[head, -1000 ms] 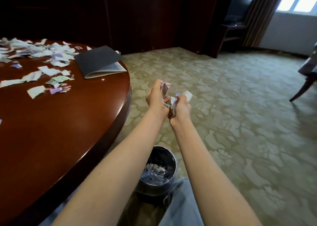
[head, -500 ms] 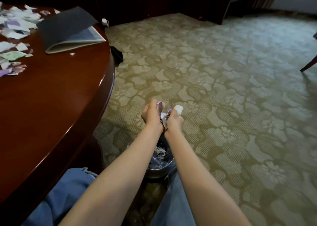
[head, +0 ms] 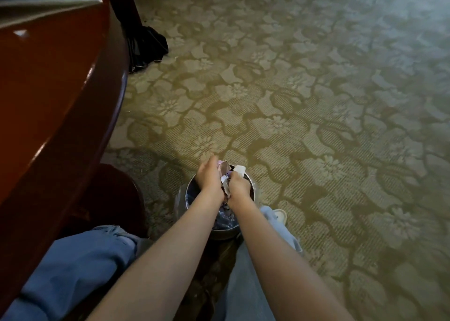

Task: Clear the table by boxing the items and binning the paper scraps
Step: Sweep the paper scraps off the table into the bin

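Observation:
My left hand [head: 209,178] and my right hand [head: 239,185] are pressed together, both shut on a bunch of white, pink and purple paper scraps [head: 227,174]. They hover right over the mouth of a small round metal bin [head: 252,190] on the carpet between my legs. More torn scraps [head: 224,217] lie inside the bin, partly hidden by my forearms.
The round red-brown table [head: 60,96] fills the left, with a corner of a dark folder [head: 46,1] at its top edge. A dark red pedestal [head: 114,199] stands under it. Black cloth [head: 146,48] lies on the patterned carpet. My jeans-clad knees flank the bin.
My hands dropped with the scraps from chest height to just above the bin. My head tilted down, so most of the tabletop and its scraps left the view.

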The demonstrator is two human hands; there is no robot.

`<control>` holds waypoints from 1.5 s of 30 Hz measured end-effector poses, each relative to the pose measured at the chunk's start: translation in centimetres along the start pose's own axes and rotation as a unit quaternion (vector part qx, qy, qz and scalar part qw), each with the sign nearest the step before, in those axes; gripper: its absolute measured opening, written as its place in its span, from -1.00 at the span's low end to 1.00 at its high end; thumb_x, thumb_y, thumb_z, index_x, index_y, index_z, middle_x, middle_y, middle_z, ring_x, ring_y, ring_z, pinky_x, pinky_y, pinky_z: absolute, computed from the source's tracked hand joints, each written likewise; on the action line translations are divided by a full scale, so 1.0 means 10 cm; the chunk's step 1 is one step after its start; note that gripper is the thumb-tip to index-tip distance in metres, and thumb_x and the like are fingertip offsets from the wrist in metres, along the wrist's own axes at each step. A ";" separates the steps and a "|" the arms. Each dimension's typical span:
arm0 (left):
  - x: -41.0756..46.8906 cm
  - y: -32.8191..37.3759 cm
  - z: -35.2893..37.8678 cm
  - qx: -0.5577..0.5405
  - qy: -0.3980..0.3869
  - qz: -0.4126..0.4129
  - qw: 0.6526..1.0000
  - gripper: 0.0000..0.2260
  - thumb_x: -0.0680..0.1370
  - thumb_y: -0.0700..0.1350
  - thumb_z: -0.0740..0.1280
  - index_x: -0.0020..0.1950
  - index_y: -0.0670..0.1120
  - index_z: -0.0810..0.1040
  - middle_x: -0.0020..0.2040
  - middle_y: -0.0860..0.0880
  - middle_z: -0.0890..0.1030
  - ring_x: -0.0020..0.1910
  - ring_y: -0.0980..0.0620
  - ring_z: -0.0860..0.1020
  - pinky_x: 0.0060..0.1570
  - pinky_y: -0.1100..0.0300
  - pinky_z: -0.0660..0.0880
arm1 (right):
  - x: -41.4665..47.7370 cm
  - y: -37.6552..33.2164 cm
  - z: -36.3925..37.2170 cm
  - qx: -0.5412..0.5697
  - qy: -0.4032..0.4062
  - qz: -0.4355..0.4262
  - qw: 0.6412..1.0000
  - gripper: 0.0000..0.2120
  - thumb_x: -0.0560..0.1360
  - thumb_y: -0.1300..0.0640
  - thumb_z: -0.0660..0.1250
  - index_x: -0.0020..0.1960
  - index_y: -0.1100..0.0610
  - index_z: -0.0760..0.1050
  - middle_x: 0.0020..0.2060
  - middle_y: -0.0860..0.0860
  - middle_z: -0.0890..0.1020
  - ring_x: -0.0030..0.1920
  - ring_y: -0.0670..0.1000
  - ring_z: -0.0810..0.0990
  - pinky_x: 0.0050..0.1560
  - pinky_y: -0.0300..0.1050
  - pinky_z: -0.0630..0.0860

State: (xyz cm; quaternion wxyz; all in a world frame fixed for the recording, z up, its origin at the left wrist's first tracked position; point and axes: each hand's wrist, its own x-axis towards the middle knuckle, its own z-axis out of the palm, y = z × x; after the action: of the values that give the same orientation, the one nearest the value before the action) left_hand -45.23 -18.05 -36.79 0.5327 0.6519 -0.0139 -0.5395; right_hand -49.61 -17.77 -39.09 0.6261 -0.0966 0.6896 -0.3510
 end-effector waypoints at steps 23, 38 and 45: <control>0.94 -0.50 -0.12 0.092 0.049 -0.164 0.981 -0.66 0.57 -0.03 0.27 0.23 -0.23 0.52 0.13 -0.21 0.58 -0.04 -0.19 0.60 -0.15 0.02 0.54 | 0.76 0.35 0.08 0.054 -0.057 0.181 0.980 -0.69 0.61 0.15 0.09 -0.29 0.17 0.38 -0.73 0.00 0.44 -0.75 -0.07 0.38 -0.65 -0.33 0.37; 1.38 -0.68 -0.25 0.150 0.057 -0.172 0.972 -0.82 0.46 -0.19 0.16 -0.08 -0.23 0.52 0.14 -0.26 0.57 -0.11 -0.21 0.58 -0.17 -0.01 0.52 | 0.82 0.38 0.06 0.160 -0.050 0.293 0.941 -0.66 0.61 0.00 0.09 -0.20 0.18 0.45 -0.34 0.07 0.50 -0.79 -0.05 0.34 -0.75 -0.44 0.16; 0.90 -0.41 -0.14 0.104 0.041 -0.186 0.976 -0.70 0.62 -0.10 0.07 0.26 -0.19 0.43 0.26 -0.20 0.47 0.20 -0.18 0.47 0.05 0.00 0.42 | 0.78 0.38 0.05 0.146 -0.041 0.314 0.937 -0.69 0.56 -0.05 0.20 0.05 0.20 0.47 -0.30 0.09 0.49 -0.42 -0.05 0.44 -0.62 -0.38 0.37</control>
State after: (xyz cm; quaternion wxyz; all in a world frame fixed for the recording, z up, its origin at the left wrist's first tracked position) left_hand -42.73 -20.68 -46.10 0.3525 0.7165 0.0729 -0.5976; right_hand -49.56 -19.65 -47.56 0.7391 0.2033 0.5999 -0.2292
